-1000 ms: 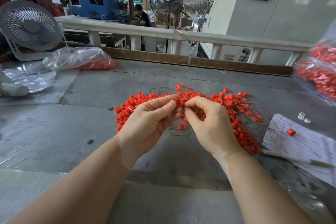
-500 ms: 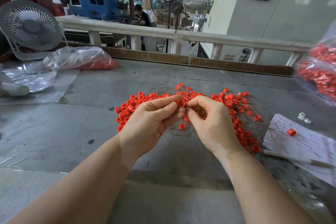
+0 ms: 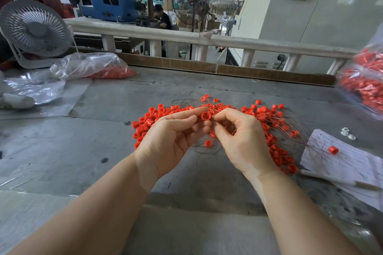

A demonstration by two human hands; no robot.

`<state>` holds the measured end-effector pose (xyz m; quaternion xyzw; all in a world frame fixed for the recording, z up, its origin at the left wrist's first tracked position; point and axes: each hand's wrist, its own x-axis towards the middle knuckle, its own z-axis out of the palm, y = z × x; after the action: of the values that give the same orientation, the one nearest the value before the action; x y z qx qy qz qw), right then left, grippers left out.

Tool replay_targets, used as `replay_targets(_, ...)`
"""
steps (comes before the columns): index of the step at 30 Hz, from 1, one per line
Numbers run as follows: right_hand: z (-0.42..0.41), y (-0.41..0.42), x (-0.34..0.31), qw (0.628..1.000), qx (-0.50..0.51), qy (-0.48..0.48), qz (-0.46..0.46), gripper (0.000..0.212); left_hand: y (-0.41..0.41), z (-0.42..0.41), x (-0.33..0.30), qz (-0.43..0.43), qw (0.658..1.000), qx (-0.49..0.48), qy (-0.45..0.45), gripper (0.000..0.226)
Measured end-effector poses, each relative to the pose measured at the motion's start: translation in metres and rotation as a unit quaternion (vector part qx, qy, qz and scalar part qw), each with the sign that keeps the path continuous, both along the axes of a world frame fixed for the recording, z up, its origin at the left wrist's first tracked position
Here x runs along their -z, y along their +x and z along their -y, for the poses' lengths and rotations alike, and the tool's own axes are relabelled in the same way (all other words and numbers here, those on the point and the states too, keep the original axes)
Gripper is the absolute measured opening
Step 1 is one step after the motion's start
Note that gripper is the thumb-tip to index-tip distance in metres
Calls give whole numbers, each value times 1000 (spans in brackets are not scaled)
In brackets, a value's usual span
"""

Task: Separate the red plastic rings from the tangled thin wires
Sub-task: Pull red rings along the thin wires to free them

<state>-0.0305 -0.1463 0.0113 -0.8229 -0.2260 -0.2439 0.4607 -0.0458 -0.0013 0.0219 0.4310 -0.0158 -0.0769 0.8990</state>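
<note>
Both hands up over the grey surface [image 3: 103,141], meeting mid-frame. Left hand [image 3: 172,141]: grip closed on one red ring [image 3: 205,116], pinched at the fingertips, open end facing the camera. Right hand [image 3: 242,138]: fingers curled, tips pinched together right beside that ring; looks like it's on a wire, but the strand is too thin to confirm at the pinch.

Ring pile [image 3: 269,130] lies on the surface under and behind the hands, spread left to right. Hands cover the middle of it. Thin wires [image 3: 298,130] loop through the pile and fan out to the right; which rings are threaded on them and which lie loose is hard to tell.

One stray ring [image 3: 333,149] sits on a sheet of paper [image 3: 352,163] at right, wire ends reaching onto it. Writing on the paper is unreadable.

Clear bag [image 3: 89,64] with red parts far left, contents blurred by plastic. Another bag of red parts [image 3: 364,85] at the right edge, cut off by the frame. Small white fan [image 3: 34,29] back left.
</note>
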Motion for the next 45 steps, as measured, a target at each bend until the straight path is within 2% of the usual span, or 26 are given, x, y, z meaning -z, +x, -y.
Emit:
replay_targets(6,-1,0,0,1000,0,0,2,19,1,1,1,-7,1000,-4,-15,24)
replay_targets(13,-1,-1,-2,1000,-3,-6,4,26,1,0,4,5,1000,-10,14,23)
replay_targets(18,-1,0,-2,1000,-7,4,-8,18,0,1,3,4,1000,-11,13,23)
replay_targets(23,-1,-1,-6,994,-47,72,-66,22,1,2,2,7,1000,-7,-12,24)
replay_targets(29,-1,-2,-10,963,-112,178,-167,20,1,3,1,10,999,-5,-33,24)
replay_targets(33,0,-1,-10,947,-141,194,-212,22,1,3,1,21,999,-1,-35,23)
replay_targets(45,0,-2,-13,951,-116,219,-186,20,1,1,0,13,999,-4,-33,24)
